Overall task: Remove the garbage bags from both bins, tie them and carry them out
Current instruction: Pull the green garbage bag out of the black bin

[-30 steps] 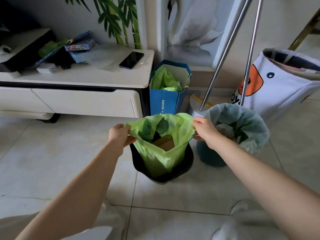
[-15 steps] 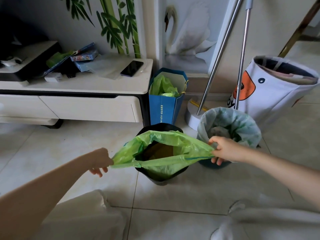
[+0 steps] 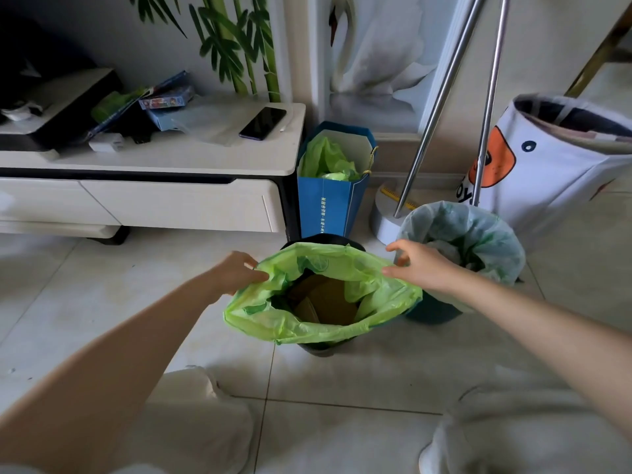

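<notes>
A light green garbage bag sits in a black bin on the tiled floor, its mouth slack and wide. Brown cardboard lies inside it. My left hand pinches the bag's rim at the back left. My right hand is at the rim's back right with fingers spread, only the thumb touching the plastic. Right of it stands a teal bin lined with a pale translucent bag that holds rubbish.
A blue paper bag with green plastic stands behind the black bin, beside a white cabinet carrying a phone. Two metal poles lean over the teal bin. A white fabric hamper is at the right.
My hands had pulled the green bag's rim wide apart; they have since come closer together at its back edge. The rim has gone slack and my right hand's fingers have opened.
</notes>
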